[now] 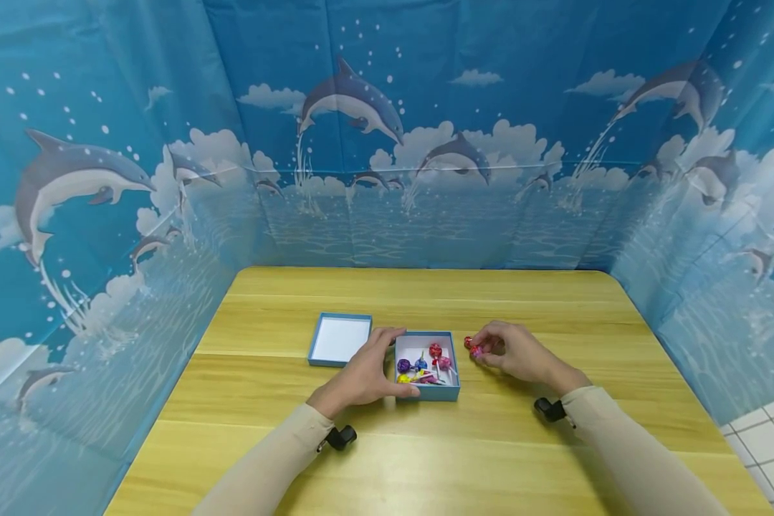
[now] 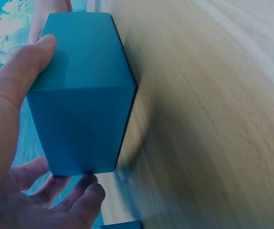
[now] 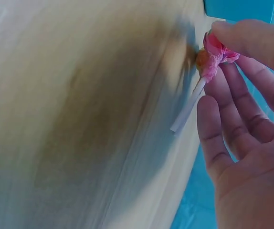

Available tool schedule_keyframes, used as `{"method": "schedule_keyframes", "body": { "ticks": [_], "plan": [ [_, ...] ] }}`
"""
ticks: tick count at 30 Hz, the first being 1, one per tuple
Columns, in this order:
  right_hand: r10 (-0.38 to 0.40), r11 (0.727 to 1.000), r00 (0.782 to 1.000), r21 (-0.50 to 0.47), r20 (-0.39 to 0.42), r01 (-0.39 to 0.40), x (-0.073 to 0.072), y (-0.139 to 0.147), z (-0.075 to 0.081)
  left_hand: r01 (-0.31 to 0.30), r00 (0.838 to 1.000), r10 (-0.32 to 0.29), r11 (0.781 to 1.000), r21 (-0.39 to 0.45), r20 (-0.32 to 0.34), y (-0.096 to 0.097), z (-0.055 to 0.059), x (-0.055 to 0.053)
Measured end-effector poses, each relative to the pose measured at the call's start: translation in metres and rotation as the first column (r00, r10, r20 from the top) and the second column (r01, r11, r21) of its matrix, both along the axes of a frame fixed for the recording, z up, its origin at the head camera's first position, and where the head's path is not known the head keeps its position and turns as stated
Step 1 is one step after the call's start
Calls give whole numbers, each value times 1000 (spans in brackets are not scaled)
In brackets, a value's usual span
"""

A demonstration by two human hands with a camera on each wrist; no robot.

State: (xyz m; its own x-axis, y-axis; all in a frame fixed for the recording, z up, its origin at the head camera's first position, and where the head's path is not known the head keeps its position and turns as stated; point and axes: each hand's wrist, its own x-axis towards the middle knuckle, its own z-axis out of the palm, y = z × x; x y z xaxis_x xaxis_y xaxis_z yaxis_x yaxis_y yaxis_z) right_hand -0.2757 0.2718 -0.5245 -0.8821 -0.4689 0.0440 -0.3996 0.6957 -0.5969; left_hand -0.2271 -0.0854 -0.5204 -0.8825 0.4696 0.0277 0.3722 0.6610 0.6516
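Note:
A blue open box [image 1: 440, 393] with a white inside stands on the table, holding several wrapped lollipops, among them a purple one [image 1: 403, 365] and a yellow one [image 1: 404, 378]. My left hand [image 1: 365, 369] grips the box from its left side, thumb on the front wall and fingers toward the far side; the left wrist view shows the thumb on the blue box [image 2: 82, 129]. Right of the box, my right hand [image 1: 514, 350] pinches a pink lollipop [image 3: 211, 64] by its wrapped head, its white stick pointing down. A red lollipop [image 1: 468, 342] shows beside the fingertips.
A shallow blue lid [image 1: 340, 340], white inside, lies left of the box. The wooden table [image 1: 464, 459] reaches back to a blue curtain [image 1: 387, 229] printed with dolphins, which also hangs at both sides.

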Motion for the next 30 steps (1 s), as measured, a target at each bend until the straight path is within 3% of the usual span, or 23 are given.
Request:
{"method": "schedule_keyframes", "body": {
  "ticks": [12, 30],
  "plan": [
    [43, 999, 997, -17, -67, -45, 2, 0, -7, -4, 1000, 4, 1000, 1, 6, 0, -1, 0],
    [49, 999, 996, -12, -70, -50, 2, -1, -9, 0, 1000, 0, 1000, -9, 1, 0, -1, -1]
  ]
}}
